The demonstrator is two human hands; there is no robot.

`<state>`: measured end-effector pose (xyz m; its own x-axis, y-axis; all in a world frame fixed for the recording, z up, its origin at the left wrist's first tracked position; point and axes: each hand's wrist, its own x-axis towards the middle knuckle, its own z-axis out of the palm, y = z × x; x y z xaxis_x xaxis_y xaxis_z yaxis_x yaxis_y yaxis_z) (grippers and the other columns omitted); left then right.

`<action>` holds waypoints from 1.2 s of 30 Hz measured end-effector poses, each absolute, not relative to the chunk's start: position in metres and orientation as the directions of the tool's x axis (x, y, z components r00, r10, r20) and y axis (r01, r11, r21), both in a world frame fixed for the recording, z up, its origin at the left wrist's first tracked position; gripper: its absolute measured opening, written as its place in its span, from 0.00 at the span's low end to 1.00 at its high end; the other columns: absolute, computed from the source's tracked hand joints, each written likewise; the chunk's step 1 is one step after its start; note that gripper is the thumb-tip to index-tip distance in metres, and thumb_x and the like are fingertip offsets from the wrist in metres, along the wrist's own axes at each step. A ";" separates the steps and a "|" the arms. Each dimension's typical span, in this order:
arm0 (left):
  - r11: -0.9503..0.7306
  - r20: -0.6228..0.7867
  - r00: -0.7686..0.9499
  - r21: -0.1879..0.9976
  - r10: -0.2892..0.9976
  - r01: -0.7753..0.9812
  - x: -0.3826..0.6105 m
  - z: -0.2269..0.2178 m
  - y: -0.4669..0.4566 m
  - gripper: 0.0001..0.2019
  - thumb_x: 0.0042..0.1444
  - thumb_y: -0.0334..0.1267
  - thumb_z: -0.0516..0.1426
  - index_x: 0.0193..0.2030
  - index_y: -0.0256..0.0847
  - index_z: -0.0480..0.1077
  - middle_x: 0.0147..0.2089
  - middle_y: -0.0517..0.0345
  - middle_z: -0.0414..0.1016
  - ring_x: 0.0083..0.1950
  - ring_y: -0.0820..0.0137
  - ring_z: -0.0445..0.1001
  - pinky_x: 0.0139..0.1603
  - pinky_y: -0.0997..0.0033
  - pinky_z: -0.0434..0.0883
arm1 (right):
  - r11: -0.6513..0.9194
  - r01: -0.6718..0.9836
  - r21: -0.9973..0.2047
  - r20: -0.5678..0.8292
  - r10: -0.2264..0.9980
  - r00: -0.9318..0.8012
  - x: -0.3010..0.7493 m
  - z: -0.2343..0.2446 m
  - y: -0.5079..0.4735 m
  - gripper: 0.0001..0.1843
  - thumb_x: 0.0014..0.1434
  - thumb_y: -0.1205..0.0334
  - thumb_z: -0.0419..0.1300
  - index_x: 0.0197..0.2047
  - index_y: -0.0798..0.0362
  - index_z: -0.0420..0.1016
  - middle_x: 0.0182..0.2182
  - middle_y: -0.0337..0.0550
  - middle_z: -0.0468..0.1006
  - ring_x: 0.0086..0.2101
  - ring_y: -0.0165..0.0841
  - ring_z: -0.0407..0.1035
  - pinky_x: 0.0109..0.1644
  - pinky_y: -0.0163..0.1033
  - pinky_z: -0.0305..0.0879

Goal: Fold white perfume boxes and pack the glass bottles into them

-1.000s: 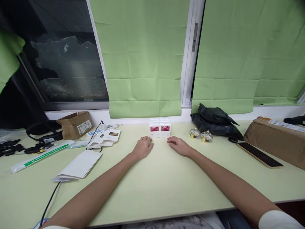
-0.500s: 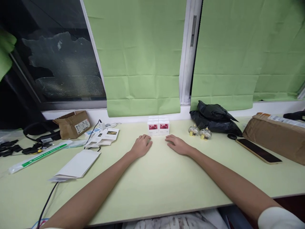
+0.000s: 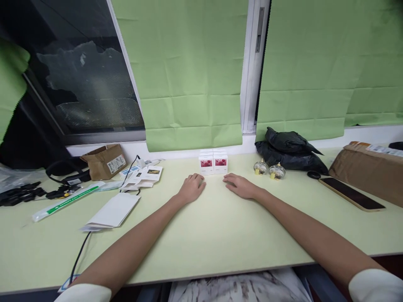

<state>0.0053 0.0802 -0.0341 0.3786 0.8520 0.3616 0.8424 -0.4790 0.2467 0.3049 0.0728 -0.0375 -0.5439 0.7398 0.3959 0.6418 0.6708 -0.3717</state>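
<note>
Small white boxes with red pictures on their fronts, a left box (image 3: 206,165) and a right box (image 3: 220,164), stand side by side at the back middle of the table, with more white boxes behind them. My left hand (image 3: 191,188) lies palm down just in front of the left box, fingers stretched forward and holding nothing. On the other side, my right hand (image 3: 239,186) rests flat in front of the right box, its fingers loosely apart and nothing in them. Right of the boxes are two round glass bottles with gold parts, a nearer one (image 3: 277,171) and a farther one (image 3: 260,167).
Black plastic bags (image 3: 291,153), a phone (image 3: 351,193) and a long brown package (image 3: 368,170) lie to the right. At left are an open cardboard box (image 3: 103,161), folded white card (image 3: 113,211), a green-labelled packet (image 3: 67,203) and a black cable (image 3: 78,256).
The whole view has shifted slightly, so everything sits a little further right and higher. Both hands keep their places before the boxes.
</note>
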 end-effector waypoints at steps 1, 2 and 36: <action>-0.480 0.361 0.380 0.246 0.852 0.842 0.005 -0.034 0.080 0.16 0.71 0.47 0.51 0.57 0.43 0.73 0.60 0.45 0.74 0.60 0.50 0.71 0.62 0.47 0.67 | 0.669 0.659 -0.344 0.395 0.740 -0.545 0.306 -0.035 0.072 0.16 0.71 0.58 0.57 0.57 0.46 0.82 0.60 0.47 0.79 0.56 0.43 0.75 0.64 0.46 0.69; -0.481 0.361 0.381 0.245 0.851 0.842 0.005 -0.034 0.080 0.16 0.71 0.46 0.51 0.56 0.43 0.73 0.60 0.45 0.74 0.61 0.50 0.71 0.63 0.47 0.67 | 0.661 0.675 -0.329 0.396 0.745 -0.536 0.308 -0.033 0.072 0.16 0.71 0.59 0.56 0.55 0.47 0.82 0.58 0.47 0.80 0.54 0.42 0.76 0.62 0.44 0.69; -0.060 0.331 0.042 0.047 0.943 0.997 -0.111 0.053 0.086 0.31 0.72 0.52 0.48 0.69 0.27 0.65 0.68 0.23 0.68 0.67 0.35 0.68 0.63 0.35 0.65 | 0.067 0.984 0.164 0.677 0.718 -0.161 0.363 -0.005 0.081 0.18 0.70 0.59 0.52 0.57 0.62 0.68 0.52 0.66 0.74 0.49 0.53 0.65 0.49 0.49 0.58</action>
<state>-0.1113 0.0855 0.0533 0.0415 0.9426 0.3313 0.9971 -0.0604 0.0467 0.3628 0.0812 -0.0051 -0.1611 0.7182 0.6769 0.9843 0.0667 0.1635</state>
